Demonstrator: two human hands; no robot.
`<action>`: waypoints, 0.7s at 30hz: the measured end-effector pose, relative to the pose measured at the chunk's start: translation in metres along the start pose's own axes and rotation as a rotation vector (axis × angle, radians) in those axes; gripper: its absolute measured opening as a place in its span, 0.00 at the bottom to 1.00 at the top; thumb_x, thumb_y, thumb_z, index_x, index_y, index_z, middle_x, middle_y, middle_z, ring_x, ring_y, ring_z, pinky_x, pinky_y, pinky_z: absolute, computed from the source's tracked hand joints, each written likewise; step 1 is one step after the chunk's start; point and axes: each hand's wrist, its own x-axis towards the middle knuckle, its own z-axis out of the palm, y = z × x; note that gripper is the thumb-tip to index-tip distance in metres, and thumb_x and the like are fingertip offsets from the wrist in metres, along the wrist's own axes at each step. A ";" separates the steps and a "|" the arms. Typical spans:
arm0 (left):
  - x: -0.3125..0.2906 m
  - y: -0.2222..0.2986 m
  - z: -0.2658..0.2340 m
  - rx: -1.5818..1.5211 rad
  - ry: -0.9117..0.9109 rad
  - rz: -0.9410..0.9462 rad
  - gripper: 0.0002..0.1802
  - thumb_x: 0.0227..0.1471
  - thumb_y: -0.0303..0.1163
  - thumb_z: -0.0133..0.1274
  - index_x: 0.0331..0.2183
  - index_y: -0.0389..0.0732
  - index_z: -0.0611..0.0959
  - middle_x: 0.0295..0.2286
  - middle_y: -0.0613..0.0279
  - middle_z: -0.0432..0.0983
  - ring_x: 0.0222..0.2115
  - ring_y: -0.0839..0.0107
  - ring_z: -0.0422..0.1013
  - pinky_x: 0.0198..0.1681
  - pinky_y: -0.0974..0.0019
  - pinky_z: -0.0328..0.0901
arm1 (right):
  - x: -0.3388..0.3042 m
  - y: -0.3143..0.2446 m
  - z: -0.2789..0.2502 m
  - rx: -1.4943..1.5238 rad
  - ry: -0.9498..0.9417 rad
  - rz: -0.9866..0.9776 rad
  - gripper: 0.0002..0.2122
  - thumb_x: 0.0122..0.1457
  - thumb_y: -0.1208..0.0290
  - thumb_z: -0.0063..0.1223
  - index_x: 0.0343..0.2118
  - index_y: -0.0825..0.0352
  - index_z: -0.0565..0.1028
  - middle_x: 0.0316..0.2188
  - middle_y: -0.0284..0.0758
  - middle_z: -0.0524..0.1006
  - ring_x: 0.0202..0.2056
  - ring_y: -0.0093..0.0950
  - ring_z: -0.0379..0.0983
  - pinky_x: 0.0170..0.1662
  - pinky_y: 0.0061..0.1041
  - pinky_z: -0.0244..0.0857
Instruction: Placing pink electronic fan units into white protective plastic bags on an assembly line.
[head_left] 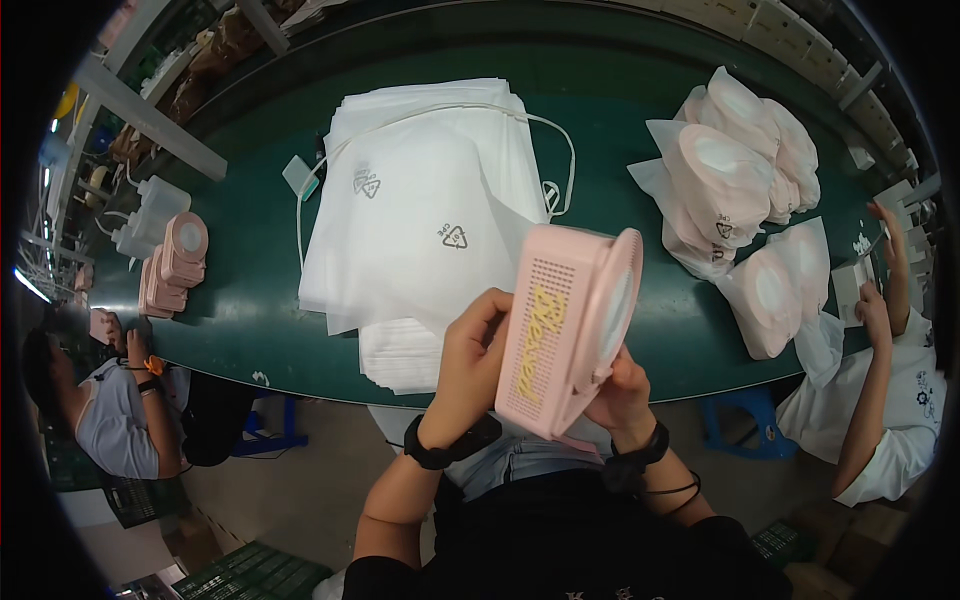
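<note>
A pink box-shaped device (545,345) with a perforated side, yellow lettering and a round front is tilted in front of me, above the near table edge. My right hand (622,395) grips it from the right, by its lower end. On the other side my left hand (468,355) has its fingers curled against the device, which hides the fingertips. Just beyond lies a stack of white translucent bags (420,210). The top bag's right corner reaches behind the device.
A white cord (440,106) loops over the bags. Several bagged pink devices (720,175) sit at right, and bare pink devices (180,262) at left beside clear bottles (155,215). One co-worker (130,400) sits at left, another (870,410) at right. Blue stools (745,425) stand below.
</note>
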 end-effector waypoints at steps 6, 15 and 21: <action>0.001 -0.006 -0.021 -0.559 0.447 -0.236 0.08 0.57 0.32 0.47 0.31 0.37 0.74 0.21 0.75 0.67 0.21 0.90 0.58 0.23 0.83 0.53 | -0.011 -0.030 -0.020 -0.152 0.127 -0.136 0.39 0.45 0.58 0.59 0.56 0.75 0.55 0.53 0.45 0.65 0.51 0.36 0.67 0.52 0.35 0.63; 0.002 0.007 -0.008 -0.138 0.207 -0.129 0.07 0.56 0.30 0.48 0.32 0.36 0.75 0.16 0.77 0.66 0.17 0.90 0.56 0.19 0.82 0.51 | -0.066 -0.070 -0.007 -0.199 0.091 0.363 0.38 0.44 0.57 0.59 0.52 0.82 0.59 0.44 0.49 0.71 0.42 0.33 0.73 0.47 0.26 0.66; -0.011 0.026 -0.003 0.200 -0.005 0.078 0.04 0.53 0.26 0.50 0.31 0.36 0.76 0.15 0.69 0.69 0.14 0.83 0.62 0.18 0.78 0.55 | -0.024 -0.063 0.019 -0.460 0.294 0.245 0.34 0.45 0.66 0.58 0.54 0.79 0.59 0.45 0.43 0.71 0.45 0.29 0.70 0.49 0.24 0.62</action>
